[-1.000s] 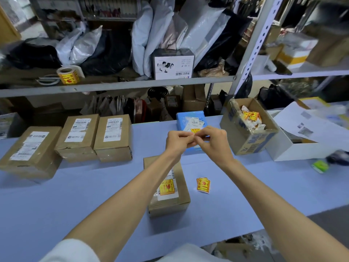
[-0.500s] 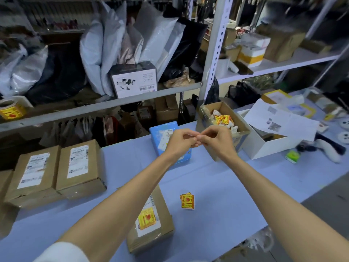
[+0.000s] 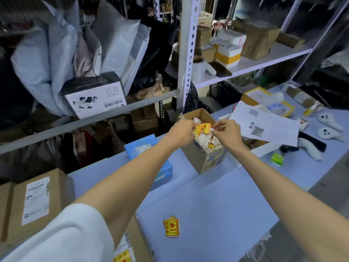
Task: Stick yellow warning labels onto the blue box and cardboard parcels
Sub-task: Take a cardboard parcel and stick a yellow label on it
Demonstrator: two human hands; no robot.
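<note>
Both grips over open carton [image 3: 203, 157]: left hand [image 3: 180, 132] curled, contents unclear; right hand [image 3: 227, 132] pinching white scrap. Blue box [image 3: 145, 150] left of carton, partly hidden by forearm.

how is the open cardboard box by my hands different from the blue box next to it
The open cardboard box is brown, stands upright with its top open and holds yellow labels and white scraps; the blue box is closed, lies flatter, and carries a white label. Both hands are over the cardboard box, none on the blue box. Both sit on the blue table.
</note>
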